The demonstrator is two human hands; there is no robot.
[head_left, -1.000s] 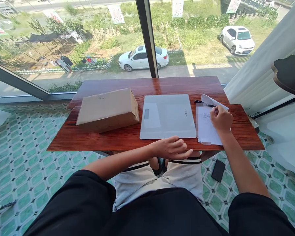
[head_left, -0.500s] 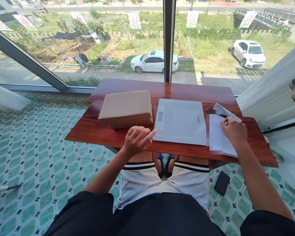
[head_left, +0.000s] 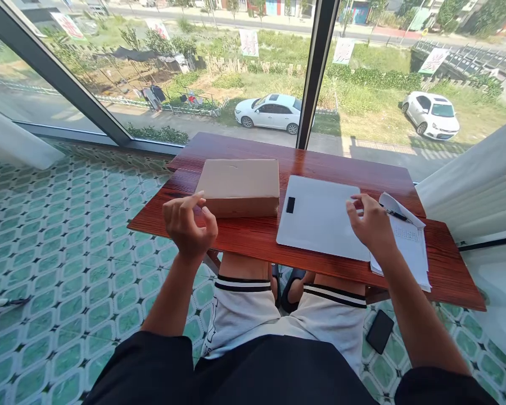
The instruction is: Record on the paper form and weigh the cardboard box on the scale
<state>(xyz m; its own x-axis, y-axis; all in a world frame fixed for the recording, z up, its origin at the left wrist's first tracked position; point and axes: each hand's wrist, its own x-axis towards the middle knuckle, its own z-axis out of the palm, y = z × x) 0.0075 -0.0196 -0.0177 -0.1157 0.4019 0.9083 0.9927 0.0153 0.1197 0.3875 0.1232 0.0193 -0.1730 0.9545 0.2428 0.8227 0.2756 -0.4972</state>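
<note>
Noted left hand (head_left: 188,228), empty, loosely parted, by box (head_left: 241,183) toward left edge of desk (head_left: 251,234); right hand (head_left: 371,223) likewise, over scale (head_left: 320,216).

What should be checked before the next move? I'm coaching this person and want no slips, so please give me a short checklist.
1. Left hand free: ok, nothing visible in it; thumb and forefinger apart.
2. Left hand touching the cardboard box: cannot tell; its fingers overlap the box's left end in view.
3. Box closed and resting on the table: ok.
4. Right hand off the scale: cannot tell; it overlaps the scale's right side in view.
5. Digits on the display: not ok, it looks dark.
6. Pen lying on the papers: ok.
</note>
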